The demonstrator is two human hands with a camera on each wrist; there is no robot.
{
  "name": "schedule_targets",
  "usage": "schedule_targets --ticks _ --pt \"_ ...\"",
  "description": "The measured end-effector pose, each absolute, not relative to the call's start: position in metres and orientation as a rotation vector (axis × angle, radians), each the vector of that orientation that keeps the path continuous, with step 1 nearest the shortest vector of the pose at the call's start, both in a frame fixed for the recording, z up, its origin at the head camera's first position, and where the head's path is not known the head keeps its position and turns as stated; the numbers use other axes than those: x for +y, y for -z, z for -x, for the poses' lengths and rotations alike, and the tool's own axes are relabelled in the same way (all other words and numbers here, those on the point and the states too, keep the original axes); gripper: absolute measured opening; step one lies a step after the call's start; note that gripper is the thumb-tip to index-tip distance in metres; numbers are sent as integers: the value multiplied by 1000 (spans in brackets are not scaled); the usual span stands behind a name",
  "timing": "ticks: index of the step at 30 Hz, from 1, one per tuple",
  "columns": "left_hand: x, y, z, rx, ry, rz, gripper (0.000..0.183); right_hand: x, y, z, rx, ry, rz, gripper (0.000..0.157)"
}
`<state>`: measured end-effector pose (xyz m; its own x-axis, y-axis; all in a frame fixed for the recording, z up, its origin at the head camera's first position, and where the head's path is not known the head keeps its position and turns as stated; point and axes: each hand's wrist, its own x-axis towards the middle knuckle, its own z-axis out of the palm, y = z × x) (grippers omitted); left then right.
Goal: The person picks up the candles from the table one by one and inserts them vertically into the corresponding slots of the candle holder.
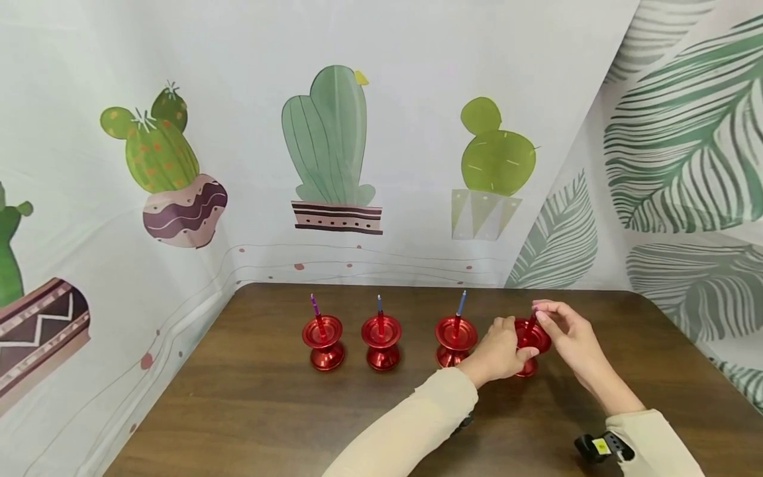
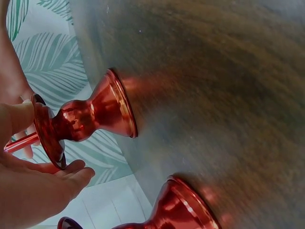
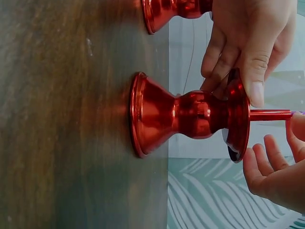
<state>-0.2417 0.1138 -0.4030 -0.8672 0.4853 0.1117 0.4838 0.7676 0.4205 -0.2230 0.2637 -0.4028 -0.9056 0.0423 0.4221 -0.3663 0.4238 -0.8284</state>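
Note:
My left hand [image 1: 497,351] holds the dish rim of the rightmost red candle holder [image 1: 527,370] between thumb and fingers. This shiny metal holder [image 3: 198,114] stands upright, its flared base on the table. At the top of its thin red tube [image 3: 269,115], my right hand [image 1: 572,338] pinches a purple candle [image 3: 296,113] with thumb and forefinger. Most of that candle is hidden by the fingers and tube. The other right fingers spread loosely beside the dish. In the left wrist view, the left hand [image 2: 43,191] is at the dish's edge.
Three matching red holders stand in a row to the left: one with a purple candle [image 1: 314,305], one with a dark blue candle [image 1: 379,305], one with a blue candle [image 1: 461,303]. They rest on a brown wooden table [image 1: 268,417] before a cactus-printed cloth [image 1: 417,132].

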Motion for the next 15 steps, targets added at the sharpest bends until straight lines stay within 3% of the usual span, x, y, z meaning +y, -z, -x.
schedule_targets --ticks 15 --pt "110 402 237 2970 -658 -858 64 268 398 208 -2334 -1413 -208 32"
